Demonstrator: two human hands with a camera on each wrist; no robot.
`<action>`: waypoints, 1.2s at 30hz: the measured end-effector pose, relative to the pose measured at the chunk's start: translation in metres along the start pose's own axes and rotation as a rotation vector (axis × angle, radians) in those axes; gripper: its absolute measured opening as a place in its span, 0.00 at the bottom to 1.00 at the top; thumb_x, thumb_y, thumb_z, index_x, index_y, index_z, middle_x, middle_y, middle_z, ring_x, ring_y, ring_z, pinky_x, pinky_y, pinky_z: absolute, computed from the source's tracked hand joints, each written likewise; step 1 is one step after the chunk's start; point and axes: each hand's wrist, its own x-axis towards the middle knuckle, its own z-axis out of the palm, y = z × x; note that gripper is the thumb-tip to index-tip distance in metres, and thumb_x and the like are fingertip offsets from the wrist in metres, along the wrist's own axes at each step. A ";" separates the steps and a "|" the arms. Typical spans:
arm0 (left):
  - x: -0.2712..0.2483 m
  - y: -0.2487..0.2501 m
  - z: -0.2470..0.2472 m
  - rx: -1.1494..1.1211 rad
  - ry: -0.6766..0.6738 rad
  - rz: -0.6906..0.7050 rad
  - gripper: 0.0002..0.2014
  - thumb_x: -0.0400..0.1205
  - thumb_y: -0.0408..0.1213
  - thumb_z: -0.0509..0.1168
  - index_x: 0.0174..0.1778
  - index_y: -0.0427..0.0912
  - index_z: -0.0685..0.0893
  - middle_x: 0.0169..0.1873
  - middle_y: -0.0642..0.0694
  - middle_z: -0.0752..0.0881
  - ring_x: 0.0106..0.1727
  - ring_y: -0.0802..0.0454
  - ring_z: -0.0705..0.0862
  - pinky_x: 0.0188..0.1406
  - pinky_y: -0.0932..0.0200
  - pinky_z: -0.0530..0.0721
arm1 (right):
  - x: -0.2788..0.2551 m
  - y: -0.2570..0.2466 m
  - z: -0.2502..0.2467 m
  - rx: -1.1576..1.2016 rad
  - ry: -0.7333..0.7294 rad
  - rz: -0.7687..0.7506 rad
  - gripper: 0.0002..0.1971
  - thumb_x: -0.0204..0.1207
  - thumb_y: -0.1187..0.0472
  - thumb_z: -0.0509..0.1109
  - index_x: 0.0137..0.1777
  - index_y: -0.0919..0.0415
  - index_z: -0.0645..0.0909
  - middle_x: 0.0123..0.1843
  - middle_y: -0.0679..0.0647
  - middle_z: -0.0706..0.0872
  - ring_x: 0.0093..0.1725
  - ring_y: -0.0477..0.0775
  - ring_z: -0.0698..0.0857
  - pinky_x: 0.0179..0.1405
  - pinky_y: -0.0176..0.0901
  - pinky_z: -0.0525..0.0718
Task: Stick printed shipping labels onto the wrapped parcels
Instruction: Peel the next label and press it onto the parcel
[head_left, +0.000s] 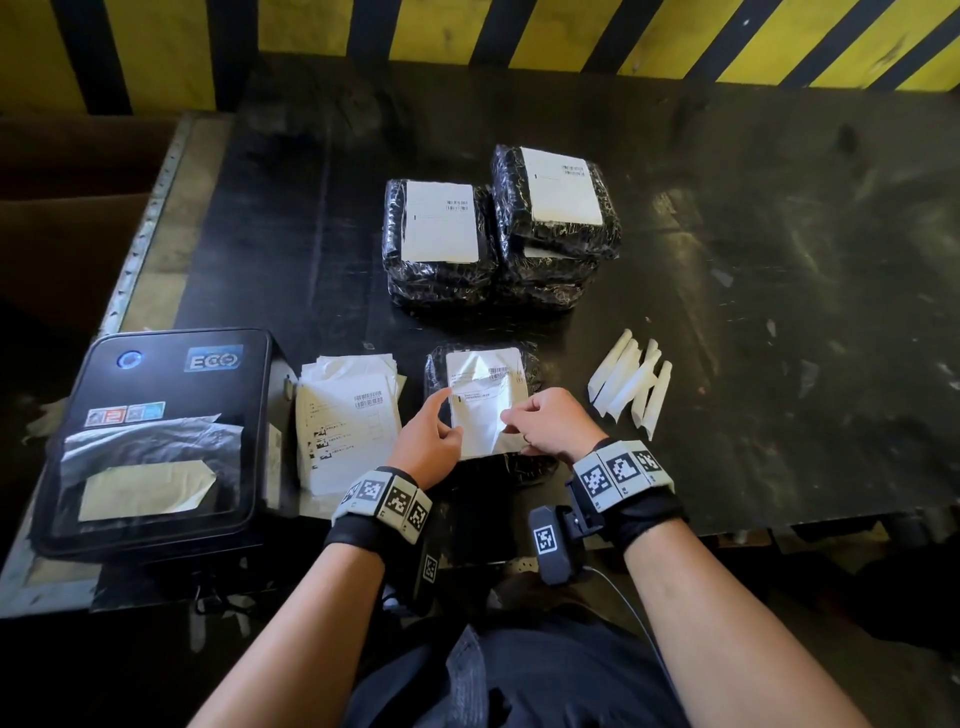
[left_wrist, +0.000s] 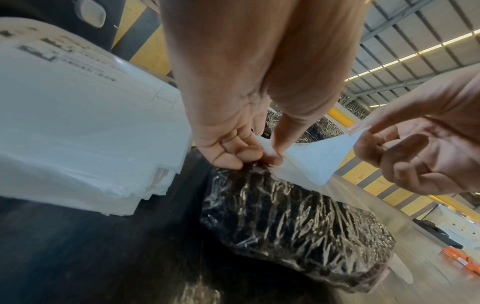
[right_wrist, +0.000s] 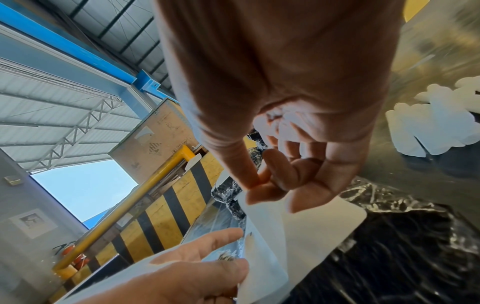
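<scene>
Now, with the left hand (head_left: 428, 434) pinching the shipping label (head_left: 480, 397) at its near-left edge over the nearest wrapped parcel (head_left: 514, 465), the right hand (head_left: 550, 423), pinching the backing, should probably peel slowly, keeping the label flat.

Bare table (head_left: 753, 218) lies open along the right edge and across the far side. Two stacks of wrapped parcels (head_left: 498, 234) block the middle. Near the front edge, the printer (head_left: 156, 441) fills the left corner, the label pile (head_left: 348, 415) beside it; folded backing strips (head_left: 631, 382) lie right of centre.
</scene>
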 end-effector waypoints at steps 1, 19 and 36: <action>0.000 0.000 0.000 0.000 -0.001 -0.001 0.30 0.83 0.32 0.60 0.81 0.48 0.59 0.26 0.48 0.80 0.27 0.57 0.78 0.35 0.64 0.78 | 0.000 -0.001 0.000 -0.008 0.002 -0.003 0.13 0.79 0.59 0.69 0.35 0.65 0.85 0.52 0.66 0.91 0.36 0.56 0.87 0.45 0.44 0.87; 0.002 -0.001 0.001 -0.027 -0.003 -0.020 0.30 0.83 0.32 0.60 0.81 0.49 0.59 0.26 0.49 0.78 0.27 0.57 0.76 0.31 0.63 0.77 | 0.000 -0.023 0.009 -0.092 0.028 -0.018 0.10 0.71 0.62 0.66 0.31 0.63 0.83 0.50 0.70 0.89 0.33 0.56 0.83 0.45 0.52 0.90; -0.001 0.002 0.001 -0.039 -0.020 -0.022 0.32 0.83 0.32 0.59 0.82 0.48 0.57 0.30 0.46 0.81 0.28 0.57 0.77 0.30 0.67 0.75 | -0.005 -0.049 0.011 -0.148 0.080 -0.079 0.20 0.69 0.65 0.63 0.16 0.56 0.66 0.14 0.47 0.69 0.22 0.53 0.73 0.44 0.60 0.90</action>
